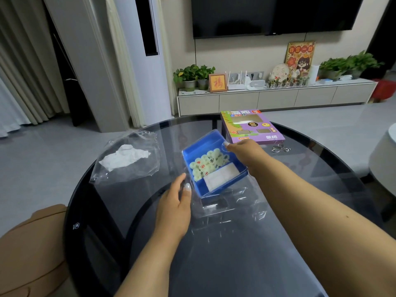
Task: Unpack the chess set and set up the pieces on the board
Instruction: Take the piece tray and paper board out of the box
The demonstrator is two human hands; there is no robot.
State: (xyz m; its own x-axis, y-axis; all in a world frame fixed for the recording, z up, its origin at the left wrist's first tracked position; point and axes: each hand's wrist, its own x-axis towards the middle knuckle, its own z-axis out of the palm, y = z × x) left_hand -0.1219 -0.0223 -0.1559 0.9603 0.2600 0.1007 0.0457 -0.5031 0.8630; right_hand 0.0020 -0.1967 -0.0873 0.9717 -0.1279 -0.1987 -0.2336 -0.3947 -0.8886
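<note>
1. Head view, centre of frame: the blue tray (214,166) sits tilted, its far end raised, over a sheet of clear film (225,211) on the glass bench (278,243). From my remote seat I read this as still the unpacking step; no board is laid out yet.
2. My right hand (244,153) has its grip closed on the tray's far right corner, thumb hooked over the rim. That one pinch carries the tilt; if it slips, I'd expect the tray to drop and jolt.
3. My left hand (175,202) lies with fingers straight beside the tray's near left corner, holding nothing. Whether it touches the tray or only the film I cannot tell.
4. Pale round pieces (207,163) lie heaped loose in the tray's upper compartment; a white folded sheet (220,175) fills the lower one. More tilt could spill the discs, and they might roll across the smooth glass towards the edge.
5. Film underneath looks slick, so the tray may skid.
</note>
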